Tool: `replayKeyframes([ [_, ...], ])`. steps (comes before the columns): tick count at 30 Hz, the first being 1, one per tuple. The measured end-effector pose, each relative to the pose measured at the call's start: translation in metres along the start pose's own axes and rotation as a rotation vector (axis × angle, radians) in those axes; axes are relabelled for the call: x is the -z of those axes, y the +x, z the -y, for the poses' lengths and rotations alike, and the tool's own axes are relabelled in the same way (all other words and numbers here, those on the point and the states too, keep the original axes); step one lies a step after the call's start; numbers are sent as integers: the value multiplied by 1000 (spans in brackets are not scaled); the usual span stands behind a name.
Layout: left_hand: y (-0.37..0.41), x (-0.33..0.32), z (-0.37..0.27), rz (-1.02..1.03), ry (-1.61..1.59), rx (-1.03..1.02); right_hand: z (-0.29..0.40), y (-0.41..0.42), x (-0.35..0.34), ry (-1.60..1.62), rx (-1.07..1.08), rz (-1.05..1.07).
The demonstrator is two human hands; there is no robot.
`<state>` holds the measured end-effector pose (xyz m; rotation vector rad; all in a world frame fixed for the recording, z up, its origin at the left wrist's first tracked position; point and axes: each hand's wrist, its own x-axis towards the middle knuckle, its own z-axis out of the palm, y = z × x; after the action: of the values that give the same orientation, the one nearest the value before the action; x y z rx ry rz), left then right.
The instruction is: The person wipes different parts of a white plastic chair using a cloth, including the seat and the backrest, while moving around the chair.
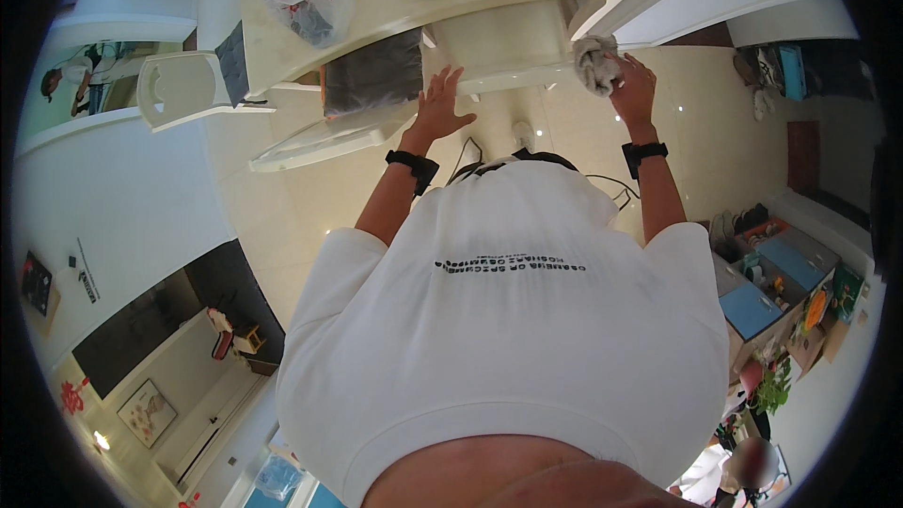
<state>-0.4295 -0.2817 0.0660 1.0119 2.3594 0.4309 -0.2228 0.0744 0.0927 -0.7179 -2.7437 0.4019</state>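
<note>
My right hand [635, 90] grips a bunched grey cloth [597, 65] at the right end of the rail of a cream chair or bench [508, 77]. My left hand [439, 107] is spread, palm down, near the left end of that rail, with nothing held in it; whether it touches the rail I cannot tell. A dark grey cushion [372, 74] lies on a seat to the left of it. Beyond stands a cream table [437, 10] with plastic bags [310, 3] on it.
A white chair [176, 88] stands at the far left, and another chair's back [331, 137] is left of my left hand. A black cable [614, 180] runs near my body. A storage unit with blue doors [751, 310] is at the right. Other people [70, 77] appear at the edges.
</note>
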Motion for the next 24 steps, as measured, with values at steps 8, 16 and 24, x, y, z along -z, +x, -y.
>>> replayKeyframes([
  [8, -8, 28, -46, -130, 97, -144, 15, 16, -14, 194, 29, -186],
  [16, 27, 36, -121, -209, -32, -514, 144, 12, -35, 190, 306, 187],
  [24, 47, 30, -133, -49, -52, -351, 28, -35, -6, 114, -86, -42],
])
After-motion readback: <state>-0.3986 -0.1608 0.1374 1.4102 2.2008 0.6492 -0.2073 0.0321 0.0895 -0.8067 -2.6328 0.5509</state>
